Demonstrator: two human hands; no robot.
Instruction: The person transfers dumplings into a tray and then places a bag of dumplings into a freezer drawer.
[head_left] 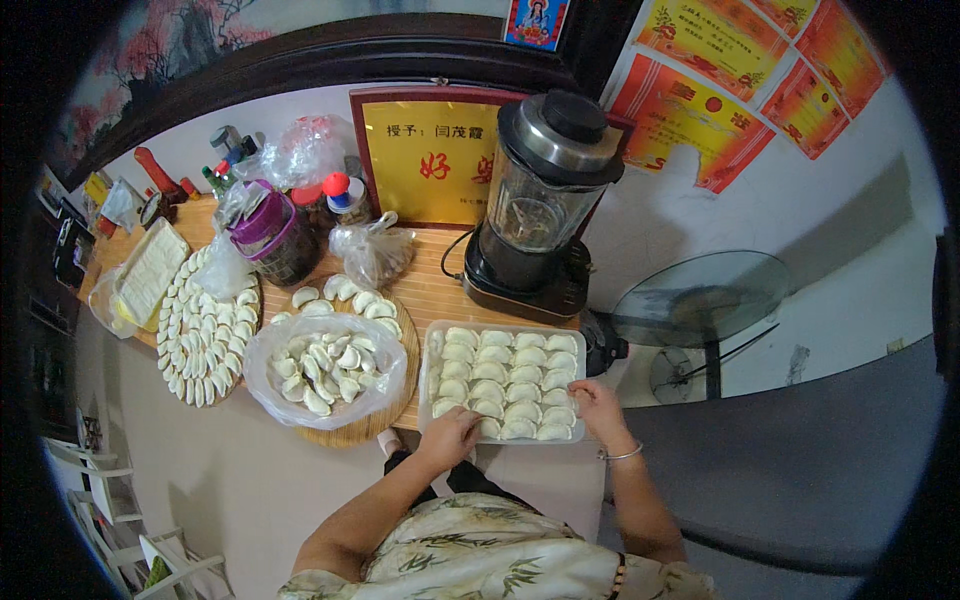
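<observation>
So, a plastic tray (428, 372) is set on the wooden table (432, 292), right in front of the person, and it's pretty much packed with dumplings (488, 389) lined up in four columns. It's being worked at from both sides. The left hand (452, 436) is placed over the near edge, left of the middle, with its fingers bent and brought close together by the bottom row. Whether a dumpling or just the rim is pinched there can't be told, since the fingertips are mostly hidden. The right hand (600, 410) is held at the right edge near the close corner, thumb and fingers curled in toward the last column; again, it can't be made out if anything's actually gripped. A bracelet (622, 454) is worn on that wrist.

To the left, a clear bag (262, 372) filled with more dumplings is sat on a round board (408, 385), with a few loose ones spread behind it. Further left, another batch (203, 335) is laid out in rings. Behind the tray a blender (540, 190) is parked, and a gold plaque (415, 150) is leaned against the wall.
</observation>
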